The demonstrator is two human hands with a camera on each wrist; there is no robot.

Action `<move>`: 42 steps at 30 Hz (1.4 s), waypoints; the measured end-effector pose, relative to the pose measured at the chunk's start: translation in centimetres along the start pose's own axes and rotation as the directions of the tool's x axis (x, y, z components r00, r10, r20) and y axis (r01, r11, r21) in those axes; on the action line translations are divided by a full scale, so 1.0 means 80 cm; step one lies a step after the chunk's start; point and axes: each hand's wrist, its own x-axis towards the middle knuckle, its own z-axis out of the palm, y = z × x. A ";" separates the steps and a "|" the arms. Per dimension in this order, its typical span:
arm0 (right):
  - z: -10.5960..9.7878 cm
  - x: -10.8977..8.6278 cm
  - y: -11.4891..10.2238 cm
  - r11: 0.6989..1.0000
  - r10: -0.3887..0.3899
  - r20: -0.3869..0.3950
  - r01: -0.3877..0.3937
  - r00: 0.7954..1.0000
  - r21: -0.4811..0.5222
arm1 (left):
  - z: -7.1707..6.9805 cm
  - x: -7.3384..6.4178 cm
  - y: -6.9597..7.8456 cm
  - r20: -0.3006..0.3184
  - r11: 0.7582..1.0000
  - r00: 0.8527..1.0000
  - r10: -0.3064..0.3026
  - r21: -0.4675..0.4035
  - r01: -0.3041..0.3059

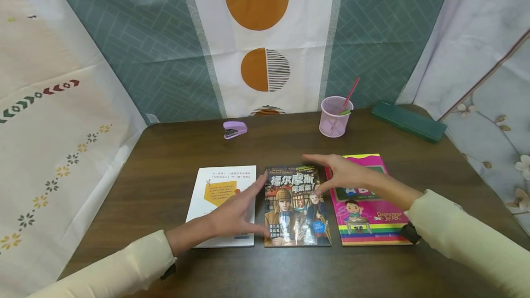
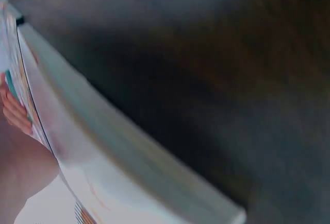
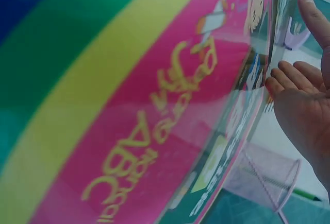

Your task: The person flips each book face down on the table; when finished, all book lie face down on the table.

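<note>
Head view, left hand, right hand, thumbs and fingers apart, 福尔摩斯 book between

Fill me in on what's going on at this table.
A person's left hand is at the left edge of the detective book, and the right hand at its upper right; whether either touches it is unclear. That book lies flat between the white book and the pink book, all three in a row on the table.

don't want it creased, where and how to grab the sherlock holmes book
Probably both long edges near the bottom corners, from above: the Sherlock Holmes book lies flat, narrow gaps there separating it from the white book and ABC book.
</note>
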 end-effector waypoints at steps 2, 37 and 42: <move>-0.002 -0.003 0.000 1.000 0.015 0.009 -0.015 1.000 0.016 | 0.006 -0.001 0.004 0.006 1.000 1.000 -0.002 0.015 0.002; -0.007 -0.003 0.002 0.996 0.051 0.042 -0.048 0.998 -0.079 | 0.043 -0.019 0.019 -0.069 0.871 0.984 0.163 0.479 -0.111; -0.007 -0.002 0.001 0.993 0.051 0.057 -0.045 0.997 -0.113 | 0.043 -0.018 0.015 -0.096 0.835 0.966 0.239 0.528 -0.154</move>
